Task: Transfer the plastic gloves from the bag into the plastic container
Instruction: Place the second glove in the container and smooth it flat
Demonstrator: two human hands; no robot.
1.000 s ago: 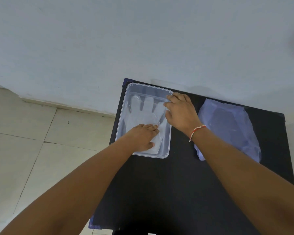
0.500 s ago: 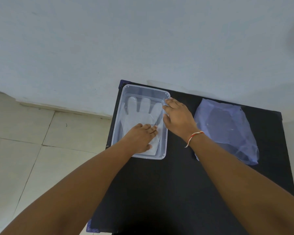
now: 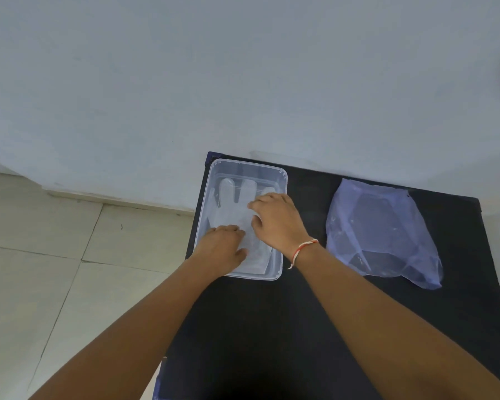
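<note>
A clear rectangular plastic container (image 3: 280,180) sits at the far left corner of the black table (image 3: 286,327). Translucent plastic gloves (image 3: 237,203) lie flat inside it, fingers pointing to the wall. My left hand (image 3: 224,248) presses palm down on the cuff end of the gloves. My right hand (image 3: 277,217) rests over the gloves' right side, its fingers curled onto the plastic. The bluish see-through bag (image 3: 387,235) lies crumpled on the table to the right, apart from both hands.
A pale wall (image 3: 243,82) stands directly behind the table. Beige floor tiles (image 3: 55,269) lie to the left, beyond the table's left edge. A red and white thread is tied around my right wrist.
My right hand has moved from the container's right rim inward onto the gloves. My left hand stays pressed on the cuff. The camera view has shifted a little.
</note>
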